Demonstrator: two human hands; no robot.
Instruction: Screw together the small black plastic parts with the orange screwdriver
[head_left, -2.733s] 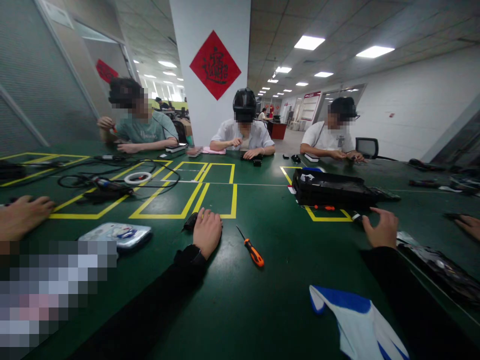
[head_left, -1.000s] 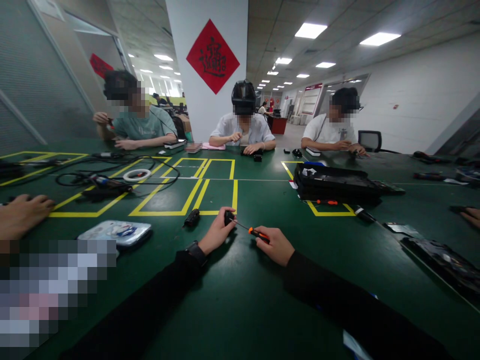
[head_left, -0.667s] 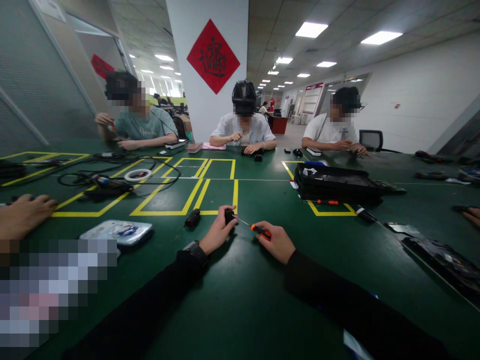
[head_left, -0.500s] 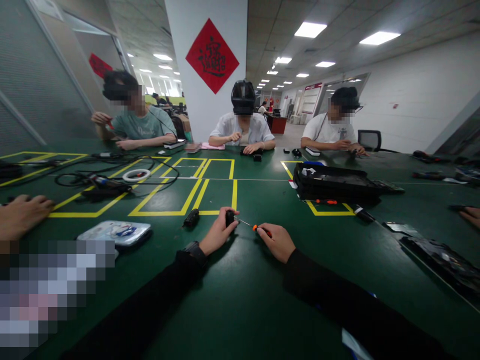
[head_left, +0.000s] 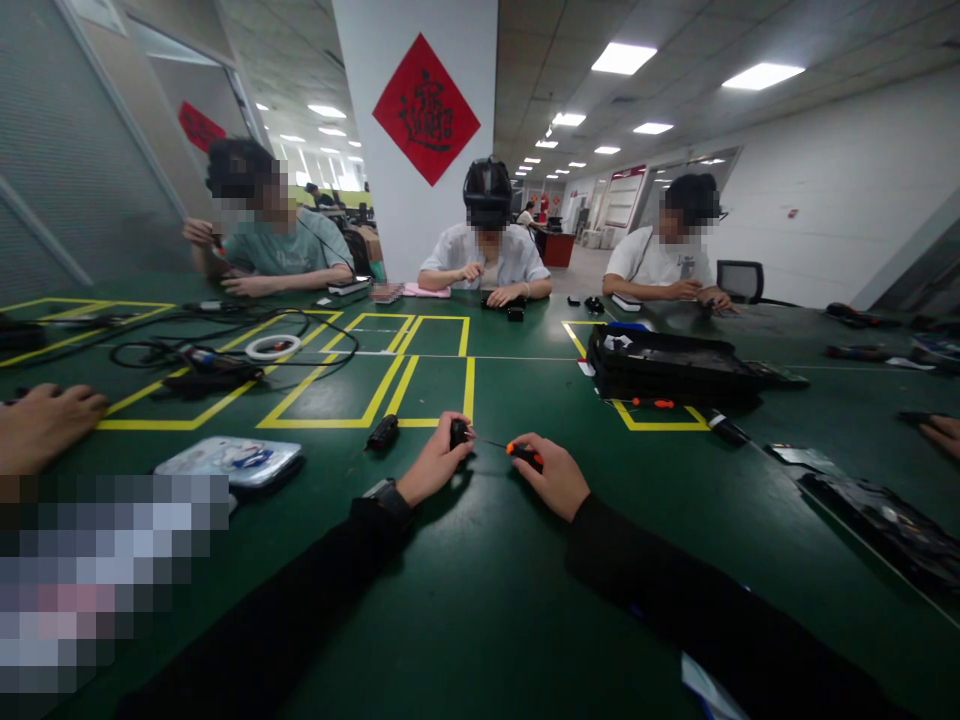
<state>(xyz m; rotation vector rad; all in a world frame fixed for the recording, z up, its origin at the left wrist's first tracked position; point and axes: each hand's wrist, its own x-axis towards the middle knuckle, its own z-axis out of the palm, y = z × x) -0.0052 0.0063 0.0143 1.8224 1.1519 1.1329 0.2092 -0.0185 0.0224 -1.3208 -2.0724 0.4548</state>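
Observation:
My left hand (head_left: 433, 466) is closed round a small black part (head_left: 459, 432), whose details are too small to tell. Fingers of my right hand (head_left: 556, 478) grip a screwdriver (head_left: 525, 456) with an orange and black handle. Its thin shaft points left and meets the black part at my left fingertips. Another small black object (head_left: 383, 433) lies on the green table just left of my left hand. Both hands are over the middle of the table, a short gap apart.
A clear case (head_left: 232, 462) lies at the left, near another person's hand (head_left: 56, 420). Black cables (head_left: 161, 352) are beyond it. A black tray (head_left: 667, 365) and an opened device (head_left: 885, 520) are at the right. Three people sit across the table.
The screwdriver's handle has turned a little in my right hand, so more of its black side shows. Both hands stay in nearly the same place.

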